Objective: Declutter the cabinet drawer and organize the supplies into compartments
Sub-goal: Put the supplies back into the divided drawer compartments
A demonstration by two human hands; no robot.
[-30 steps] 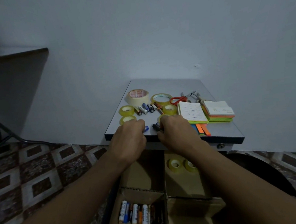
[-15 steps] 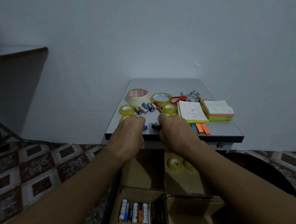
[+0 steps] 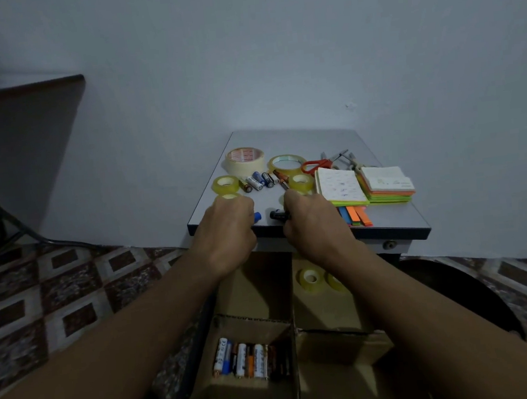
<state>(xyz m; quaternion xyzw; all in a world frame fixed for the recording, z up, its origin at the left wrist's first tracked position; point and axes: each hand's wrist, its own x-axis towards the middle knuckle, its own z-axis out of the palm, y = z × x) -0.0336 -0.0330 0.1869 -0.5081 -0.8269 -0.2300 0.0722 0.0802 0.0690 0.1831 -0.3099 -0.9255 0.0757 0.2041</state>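
Left hand (image 3: 226, 231) grips the blue-capped marker (image 3: 257, 216), right hand (image 3: 314, 226) the black-capped marker (image 3: 277, 214), apparently. Light, rigid, smooth: grasp mid-barrel.

On the cabinet top (image 3: 314, 136), tape rolls (image 3: 245, 159) and loose batteries (image 3: 255, 180) lie left, notepads (image 3: 341, 185) right. In the drawer (image 3: 295, 328) below, stored batteries (image 3: 245, 358) occupy the near-left compartment, two small tape rolls (image 3: 308, 278) the far-right.

Drawer (image 3: 204, 362) is open, split by cardboard into compartments: front-left has a row of batteries (image 3: 248, 360) side by side, back-right has 2 clear tape rolls (image 3: 310, 278). On the cabinet top (image 3: 298, 138) lie more tape (image 3: 244, 159), loose batteries (image 3: 257, 180), red scissors (image 3: 317, 165), a notepad (image 3: 339, 185) and sticky notes (image 3: 389, 187). At its front edge, left hand (image 3: 226, 231) grips a blue marker (image 3: 256, 216), right hand (image 3: 314, 223) a black marker (image 3: 278, 214).
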